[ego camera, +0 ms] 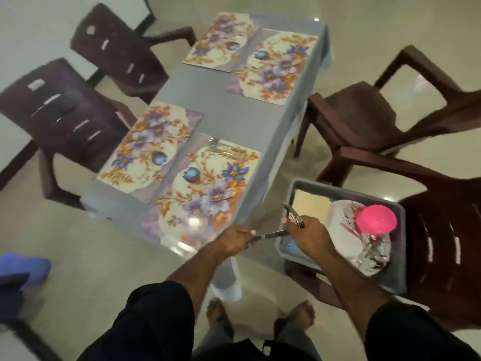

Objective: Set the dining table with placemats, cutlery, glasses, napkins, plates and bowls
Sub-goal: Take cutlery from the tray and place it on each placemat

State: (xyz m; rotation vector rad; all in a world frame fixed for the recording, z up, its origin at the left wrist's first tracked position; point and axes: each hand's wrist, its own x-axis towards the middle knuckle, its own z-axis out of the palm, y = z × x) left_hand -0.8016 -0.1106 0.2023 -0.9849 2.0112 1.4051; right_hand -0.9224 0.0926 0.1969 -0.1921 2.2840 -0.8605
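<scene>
Cutlery is the step in hand. Four floral placemats already lie on the grey table point(229, 100), and only the nearest one on the right point(205, 188) carries anything: a small cluster of cutlery point(225, 149) at its far edge, toward twelve o'clock. The other three mats, one just left of it point(151, 149) and two at the far end point(221, 40) point(276, 63), look bare.

The left hand point(235, 239) is curled in a grip around the handle of a single utensil point(270, 234), which points to three o'clock toward the other hand; it hovers over the near corner of the table. The right hand point(307, 231) clutches a bundle of cutlery point(294, 216) whose tips stick out toward eleven o'clock, above the grey tray point(338, 191) that sits on a brown chair point(442, 246) at about four o'clock from the hands.

I judge the left hand is drawing one piece from the bundle; the next move would be to carry it to a bare mat and lay it straight beside where a plate will go, which means reaching or walking to nine or twelve o'clock.

Motion blur hides much. Whether the single utensil is a knife, fork or spoon I cannot tell, nor how many pieces the bundle holds. In the tray a patterned plate point(346, 217), a pink cup point(376, 218) and what seems a clear glass point(368, 250) show; anything beneath them is hidden, and napkins and bowls are not visible.
</scene>
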